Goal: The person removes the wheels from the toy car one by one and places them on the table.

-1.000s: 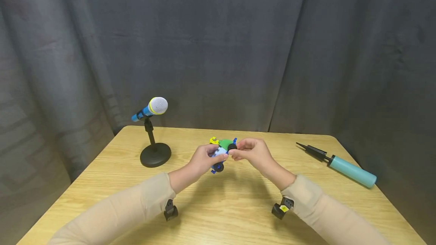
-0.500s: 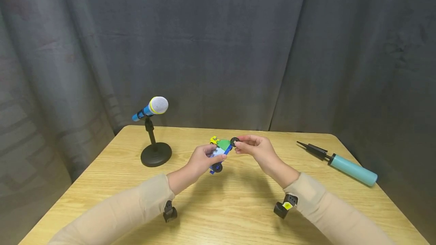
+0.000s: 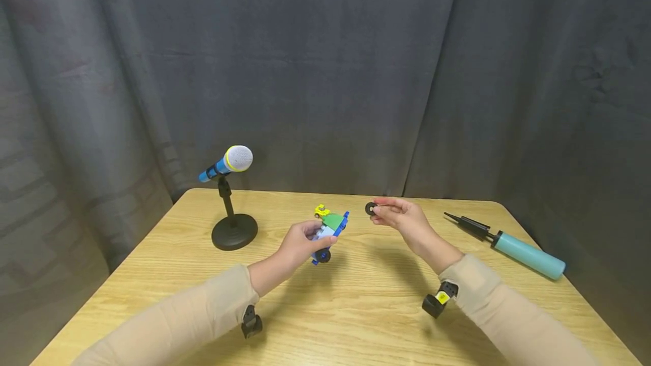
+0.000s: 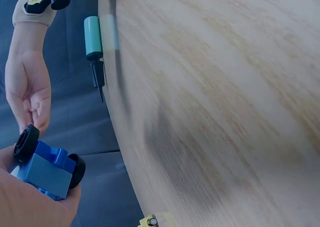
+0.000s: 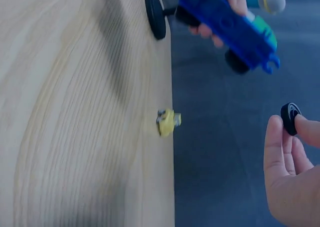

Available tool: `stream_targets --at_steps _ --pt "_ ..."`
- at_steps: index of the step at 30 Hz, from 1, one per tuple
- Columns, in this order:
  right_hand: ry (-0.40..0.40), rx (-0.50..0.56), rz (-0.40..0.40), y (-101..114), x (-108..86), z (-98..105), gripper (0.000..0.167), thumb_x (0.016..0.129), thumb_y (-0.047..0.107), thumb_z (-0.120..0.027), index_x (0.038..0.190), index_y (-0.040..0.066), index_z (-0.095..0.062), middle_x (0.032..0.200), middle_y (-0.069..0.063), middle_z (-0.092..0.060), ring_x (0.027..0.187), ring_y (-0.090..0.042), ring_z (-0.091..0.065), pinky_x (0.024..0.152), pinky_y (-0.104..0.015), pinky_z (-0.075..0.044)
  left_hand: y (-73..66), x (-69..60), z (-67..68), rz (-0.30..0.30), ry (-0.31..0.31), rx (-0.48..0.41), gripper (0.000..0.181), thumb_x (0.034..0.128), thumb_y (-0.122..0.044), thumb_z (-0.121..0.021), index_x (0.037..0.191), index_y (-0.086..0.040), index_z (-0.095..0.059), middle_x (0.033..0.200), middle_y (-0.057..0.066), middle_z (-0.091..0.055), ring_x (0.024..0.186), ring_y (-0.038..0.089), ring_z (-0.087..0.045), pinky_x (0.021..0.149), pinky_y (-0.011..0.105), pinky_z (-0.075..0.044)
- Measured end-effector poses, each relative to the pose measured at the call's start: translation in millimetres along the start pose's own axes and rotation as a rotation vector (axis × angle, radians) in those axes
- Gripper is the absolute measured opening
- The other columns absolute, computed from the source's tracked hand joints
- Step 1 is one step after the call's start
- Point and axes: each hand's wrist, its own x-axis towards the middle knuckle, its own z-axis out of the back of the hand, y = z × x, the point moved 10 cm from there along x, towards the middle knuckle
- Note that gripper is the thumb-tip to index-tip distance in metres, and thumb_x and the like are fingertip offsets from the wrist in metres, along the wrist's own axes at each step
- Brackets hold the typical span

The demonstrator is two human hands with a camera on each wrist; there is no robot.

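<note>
My left hand [image 3: 297, 243] holds a toy car [image 3: 333, 221] with a blue base and a green, light-blue and white top, tilted above the table. Black wheels are fitted to it, one low near the thumb; its front right end shows a bare blue hub side. To the right, my right hand [image 3: 411, 226] pinches a loose black wheel [image 5: 288, 119] between thumb and fingertips, apart from the car. The left wrist view shows the car's underside block [image 4: 47, 174] in the palm.
A small yellow toy vehicle [image 3: 321, 210] stands on the wooden table [image 3: 325, 321] behind the car. At left is a blue microphone [image 3: 238, 158] on a black round-based stand [image 3: 235, 232]. A teal hand pump [image 3: 529, 254] lies at right. A dark curtain [image 3: 305, 72] hangs behind.
My right hand has pulled the black wheel off the toy car and moved right with it. The left hand keeps its grip on the car, nearly in place.
</note>
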Motion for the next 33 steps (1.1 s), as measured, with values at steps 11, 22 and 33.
stream_targets --at_steps 11,22,33 --pt "-0.021 0.049 -0.020 -28.3 10.4 49.3 0.037 0.089 0.011 -0.070 0.118 -0.009 -0.060 0.097 0.001 -0.068 0.083 -0.008 -0.069 0.082 -0.022 -0.056 -0.3 -3.9 -2.0 0.011 0.018 -0.015 0.061 0.0855 -0.022 -0.075 0.136 0.004 -0.051 0.135 0.019 -0.056 0.122 0.032 -0.056 0.099 0.039 -0.050" --pt "-0.112 -0.041 -0.135 -41.6 5.0 83.9 0.049 0.096 0.006 -0.059 0.135 -0.018 -0.041 0.090 0.007 -0.067 0.078 -0.004 -0.069 0.080 -0.020 -0.056 0.6 -4.5 -1.7 0.007 0.021 -0.006 0.062 0.0857 -0.022 -0.075 0.136 0.004 -0.051 0.136 0.020 -0.056 0.123 0.033 -0.055 0.099 0.040 -0.050" --pt "-0.171 -0.153 -0.237 -64.8 -2.9 113.2 0.045 0.098 0.009 -0.056 0.133 -0.017 -0.044 0.082 0.007 -0.068 0.071 -0.004 -0.068 0.077 -0.022 -0.057 4.5 -4.5 -1.7 0.013 0.023 0.000 0.063 0.0853 -0.023 -0.075 0.136 0.004 -0.050 0.136 0.019 -0.056 0.123 0.033 -0.055 0.100 0.040 -0.049"
